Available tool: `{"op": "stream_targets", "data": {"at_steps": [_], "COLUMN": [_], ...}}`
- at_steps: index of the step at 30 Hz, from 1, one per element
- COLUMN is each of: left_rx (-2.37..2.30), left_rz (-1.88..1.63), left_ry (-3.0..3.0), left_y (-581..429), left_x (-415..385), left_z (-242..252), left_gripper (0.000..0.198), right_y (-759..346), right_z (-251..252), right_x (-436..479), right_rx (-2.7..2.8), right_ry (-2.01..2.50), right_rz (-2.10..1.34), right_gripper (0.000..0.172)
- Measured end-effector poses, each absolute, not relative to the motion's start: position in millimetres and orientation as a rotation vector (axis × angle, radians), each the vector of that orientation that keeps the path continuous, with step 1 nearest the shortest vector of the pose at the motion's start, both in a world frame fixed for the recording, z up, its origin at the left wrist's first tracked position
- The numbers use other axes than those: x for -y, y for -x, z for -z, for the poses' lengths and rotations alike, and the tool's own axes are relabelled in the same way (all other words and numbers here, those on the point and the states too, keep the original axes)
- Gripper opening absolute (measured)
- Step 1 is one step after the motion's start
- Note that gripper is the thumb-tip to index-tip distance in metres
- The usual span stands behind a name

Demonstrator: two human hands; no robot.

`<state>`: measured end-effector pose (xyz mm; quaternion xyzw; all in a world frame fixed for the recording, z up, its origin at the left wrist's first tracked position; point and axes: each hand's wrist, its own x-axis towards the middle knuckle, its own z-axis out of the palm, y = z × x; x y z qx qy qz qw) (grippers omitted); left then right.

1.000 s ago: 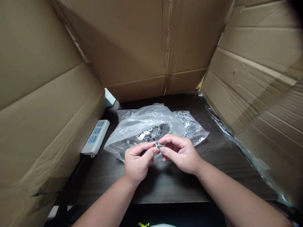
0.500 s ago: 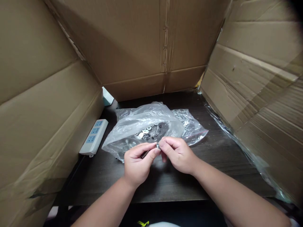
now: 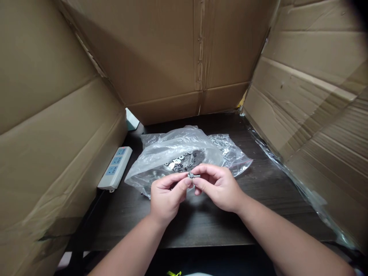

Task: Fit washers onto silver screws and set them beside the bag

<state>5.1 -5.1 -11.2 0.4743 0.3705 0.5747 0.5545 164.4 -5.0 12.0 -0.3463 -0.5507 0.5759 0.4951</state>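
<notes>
A: Item in hand first. Count?
B: One small silver metal fastener [image 3: 195,176], stepped, with a thin round shank pointing right. It is held up between the two hands, above the near-middle of the table. Fingertips cover part of it; any thread can't be made out.

A: Fingers?
B: Two bare hands. Left hand [image 3: 169,195]: thumb and forefinger pinch the wider left end. Right hand [image 3: 221,188]: thumb below, forefinger above, gripping around the shank. Something dark in the crook of the left; object or shadow, can't tell.

A: Beyond the hands?
B: One crumpled, milky translucent plastic bag [image 3: 184,141], mouth gaping towards the hands. Several flat, silver ring-shaped washers [image 3: 171,166] and a cluster of small black pieces [image 3: 179,168] show there; they overlap, so no sure count. To the right, clear glossy plastic with a red seal line [image 3: 239,163], contents blurred.

A: Surroundings?
B: One dark wood-grain table [image 3: 212,230]. Far left, one white wedge-like object [image 3: 132,119], partly hidden. Left, one pale grey oblong power strip [image 3: 116,168], three blue socket panels. Three creased brown cardboard walls [image 3: 161,57]: left, far, right. Near edge: one yellow scrap [image 3: 174,273], cut off.
</notes>
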Motion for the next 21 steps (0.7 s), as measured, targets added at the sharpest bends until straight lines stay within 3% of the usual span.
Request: {"op": "stream_targets", "data": {"at_steps": [6,13,21], "left_rx": [-0.899,-0.813,-0.677], "left_rz": [-1.503,-1.578,-1.545], "left_ry": [-1.542,-2.007,-2.148], "left_y": [-3.0,-3.9,-4.4], "left_x": [7.2,5.4,4.5], "left_z": [7.3,-0.7,-1.2], "left_gripper": [0.02,0.039,0.046], "right_y": [-166.9,-166.8,-162.4], "right_z": [-16.1,-14.1,-8.9], "right_x": [7.1,7.6,1.9], "right_rx": [1.465,1.633,1.36], "right_ry": [0.839,0.925,0.871], "right_rz": [-1.389,-1.313,-1.703], "right_gripper": [0.013,0.032,0.041]}}
